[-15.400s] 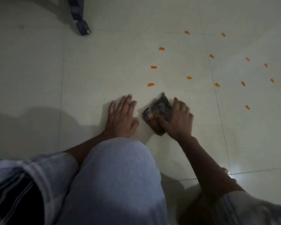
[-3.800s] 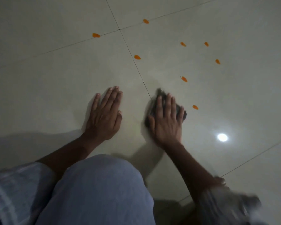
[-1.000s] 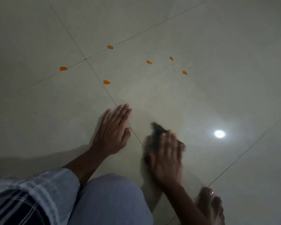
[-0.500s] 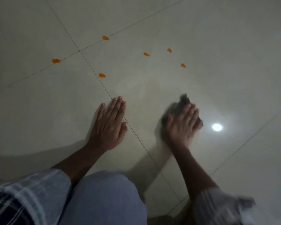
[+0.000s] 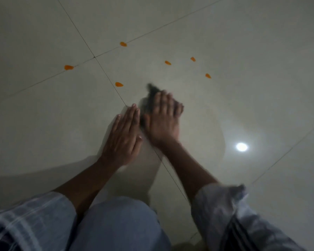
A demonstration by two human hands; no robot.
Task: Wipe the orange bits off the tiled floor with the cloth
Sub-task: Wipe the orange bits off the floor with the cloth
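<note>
Here my knee (image 5: 120, 223) is bent below both forearms; my left hand (image 5: 124, 134) lies flat and open on the tiled floor (image 5: 43, 115), fingers together; just beside it my right hand (image 5: 163, 120), blurred, presses palm-down on the dark cloth (image 5: 149, 98); beyond my fingertips six orange bits (image 5: 119, 84) lie scattered, well apart.

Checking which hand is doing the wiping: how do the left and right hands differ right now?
The left hand lies flat and bare on the tile; the right hand presses down on the dark cloth. The left hand looks sharp, the right hand motion-blurred. The right hand reaches farther forward than the left hand. Both face palm down on the floor.
</note>
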